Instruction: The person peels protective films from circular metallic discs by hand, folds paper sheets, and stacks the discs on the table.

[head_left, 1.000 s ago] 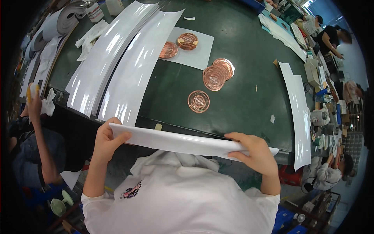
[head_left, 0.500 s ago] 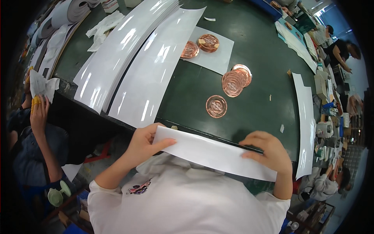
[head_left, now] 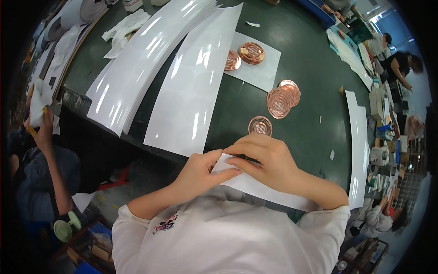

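A long strip of glossy white sheet point(head_left: 269, 189) lies across my front, over the table's near edge. Its left end is pinched between the thumb and fingers of my left hand point(head_left: 204, 171). My right hand point(head_left: 269, 160) reaches over to that same end, its thumb and fingertips closed on the corner beside my left hand. What lies beneath the fingertips is hidden. Just beyond my right hand is a round copper-coloured label point(head_left: 260, 125), partly covered by it. Farther back, several similar copper labels point(head_left: 279, 102) overlap in a small pile.
A large white sheet point(head_left: 187, 91) lies to the left, beside a thick stack of glossy sheets point(head_left: 141, 64). Copper rolls point(head_left: 252, 53) rest on a pale square point(head_left: 267, 68). Another strip point(head_left: 358, 146) hangs at the table's right edge. A co-worker's hand point(head_left: 44, 132) holds white material at far left.
My right hand has moved left along the strip to its left end. My left hand has shifted right with that end. The large white sheet sits slightly farther right in view.
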